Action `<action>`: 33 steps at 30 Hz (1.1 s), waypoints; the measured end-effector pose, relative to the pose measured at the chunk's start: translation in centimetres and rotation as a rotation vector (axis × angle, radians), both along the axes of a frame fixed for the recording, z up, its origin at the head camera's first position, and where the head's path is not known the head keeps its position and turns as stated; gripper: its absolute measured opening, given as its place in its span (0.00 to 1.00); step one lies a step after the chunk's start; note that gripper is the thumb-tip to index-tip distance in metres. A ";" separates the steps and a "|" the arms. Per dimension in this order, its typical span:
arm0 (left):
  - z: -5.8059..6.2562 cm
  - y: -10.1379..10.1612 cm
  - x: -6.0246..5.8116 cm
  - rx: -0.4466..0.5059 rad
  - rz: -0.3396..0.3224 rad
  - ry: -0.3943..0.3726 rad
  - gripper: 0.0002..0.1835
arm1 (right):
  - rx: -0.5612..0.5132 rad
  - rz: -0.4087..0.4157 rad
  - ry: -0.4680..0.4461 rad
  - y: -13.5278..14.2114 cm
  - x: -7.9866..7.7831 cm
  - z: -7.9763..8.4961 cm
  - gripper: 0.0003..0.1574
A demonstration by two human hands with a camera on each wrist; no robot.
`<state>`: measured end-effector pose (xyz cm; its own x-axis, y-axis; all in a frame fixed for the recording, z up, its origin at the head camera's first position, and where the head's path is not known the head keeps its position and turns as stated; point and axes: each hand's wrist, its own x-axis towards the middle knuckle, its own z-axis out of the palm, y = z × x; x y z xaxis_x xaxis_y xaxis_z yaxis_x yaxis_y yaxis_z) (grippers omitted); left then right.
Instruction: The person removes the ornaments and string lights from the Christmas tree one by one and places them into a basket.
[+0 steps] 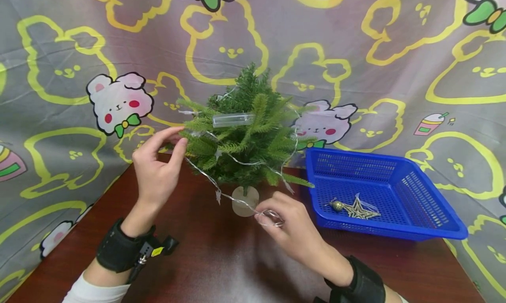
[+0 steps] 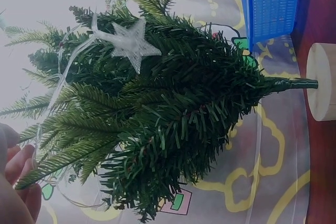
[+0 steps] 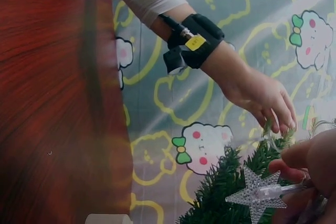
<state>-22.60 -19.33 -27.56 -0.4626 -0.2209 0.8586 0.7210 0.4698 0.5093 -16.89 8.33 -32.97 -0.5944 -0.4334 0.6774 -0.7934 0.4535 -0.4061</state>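
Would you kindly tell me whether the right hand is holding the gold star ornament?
No, the right hand holds the light string, while the gold star lies in the blue basket.

One tree (image 1: 247, 138), one string of lights (image 1: 218, 196)
Head view, from the tree: one left hand (image 1: 156, 173) at eight o'clock, one right hand (image 1: 292, 226) at five; one blue basket (image 1: 385, 231) at four, holding one gold star (image 1: 360, 210), one gold ball (image 1: 337, 205).

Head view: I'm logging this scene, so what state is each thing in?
Tree: upright, branches spread
Lights: no glow showing, draped on the tree, partly bunched
Clear case: lying against branches
Basket: upright, open-topped
Gold star: lying in the basket
Gold ball: beside the star
Left hand: touching branches, grip unclear
Right hand: pinching bunched lights
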 end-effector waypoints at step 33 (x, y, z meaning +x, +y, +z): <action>0.1 1.4 1.7 -0.124 -0.081 0.162 0.09 | -0.382 0.016 -0.538 2.6 -1.6 0.9 0.13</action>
